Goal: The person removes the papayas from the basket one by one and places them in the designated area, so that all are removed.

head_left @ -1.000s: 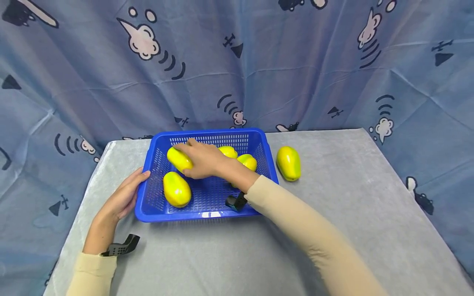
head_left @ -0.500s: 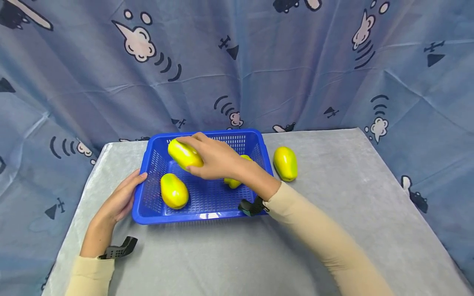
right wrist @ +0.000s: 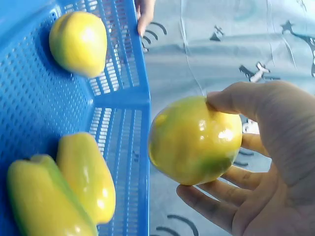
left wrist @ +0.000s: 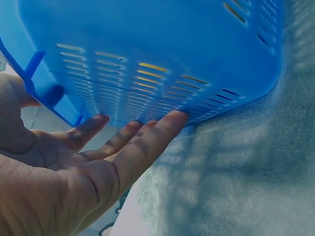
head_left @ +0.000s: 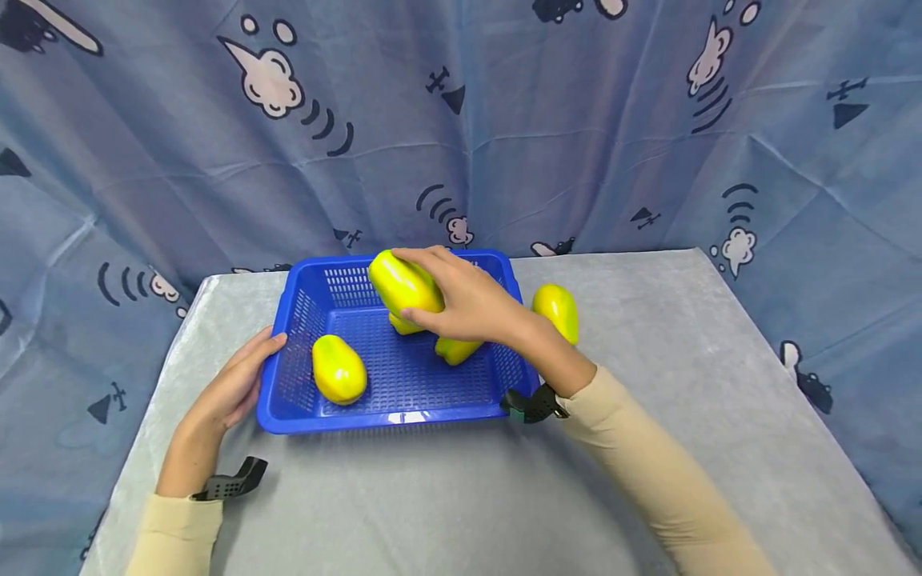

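Observation:
In the head view my right hand (head_left: 471, 298) grips a yellow-green papaya (head_left: 405, 282), held above the back of the blue plastic basket (head_left: 392, 418). The right wrist view shows my thumb on one side of this papaya (right wrist: 194, 142) and the fingers on the other. My left hand (head_left: 234, 380) holds the basket's left side, thumb on the rim and fingers against the slotted outer wall (left wrist: 147, 103). Inside the basket, one papaya (head_left: 339, 370) lies at the left. Two more papayas, one (right wrist: 86, 177) beside another (right wrist: 47, 201), are partly hidden by my right hand in the head view.
Another papaya (head_left: 556, 310) lies on the grey table (head_left: 648, 336) to the right of the basket, partly behind my right forearm. A blue patterned curtain (head_left: 461, 136) hangs behind the table.
My right hand has lifted the papaya from the basket's left part and carried it right and upward. The left hand stays at the basket's side.

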Demonstrator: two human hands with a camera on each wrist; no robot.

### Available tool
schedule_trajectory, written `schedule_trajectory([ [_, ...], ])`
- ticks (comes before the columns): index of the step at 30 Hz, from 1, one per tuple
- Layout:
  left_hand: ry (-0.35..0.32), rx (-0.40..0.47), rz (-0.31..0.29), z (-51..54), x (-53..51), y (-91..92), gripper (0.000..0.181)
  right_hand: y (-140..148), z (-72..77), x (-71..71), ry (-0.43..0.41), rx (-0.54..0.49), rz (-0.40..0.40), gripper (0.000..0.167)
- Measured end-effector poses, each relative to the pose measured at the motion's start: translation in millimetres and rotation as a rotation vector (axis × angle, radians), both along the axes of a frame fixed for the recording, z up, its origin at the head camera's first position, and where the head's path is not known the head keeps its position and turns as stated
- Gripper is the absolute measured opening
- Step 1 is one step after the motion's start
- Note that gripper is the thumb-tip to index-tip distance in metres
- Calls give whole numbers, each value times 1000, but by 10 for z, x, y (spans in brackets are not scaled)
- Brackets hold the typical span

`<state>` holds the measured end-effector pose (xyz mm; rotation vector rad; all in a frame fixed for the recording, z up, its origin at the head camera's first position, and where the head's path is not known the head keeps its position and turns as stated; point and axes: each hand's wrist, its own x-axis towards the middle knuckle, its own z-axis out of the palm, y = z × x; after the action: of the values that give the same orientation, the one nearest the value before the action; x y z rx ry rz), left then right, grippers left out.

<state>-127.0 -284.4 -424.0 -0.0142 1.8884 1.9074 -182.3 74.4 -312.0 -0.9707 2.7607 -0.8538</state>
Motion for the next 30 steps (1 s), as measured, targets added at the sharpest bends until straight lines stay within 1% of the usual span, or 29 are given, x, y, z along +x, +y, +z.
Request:
schedule_trajectory([
  [4,-3,-22,0,8,-10,2,78,128,-9,-25,18,-40,-24,75],
  [8,-6,-20,2,10,-12,4,78,214,-3,-15,22,-77,-43,75],
  [11,-5,-17,2,10,-8,-4,77,282,-13,13,10,-104,-64,75],
  [18,-14,-52,9,-9,13,-13,78,513,-39,109,-41,-162,-123,78],
  [21,-7,-38,3,-4,8,-10,77,629,-42,154,-50,-215,-165,77],
  [24,4,-18,-3,0,-2,-5,77,739,-68,182,-37,-263,-203,76],
  [30,5,6,4,-4,-7,2,77,906,-125,210,-2,-303,-246,75],
])
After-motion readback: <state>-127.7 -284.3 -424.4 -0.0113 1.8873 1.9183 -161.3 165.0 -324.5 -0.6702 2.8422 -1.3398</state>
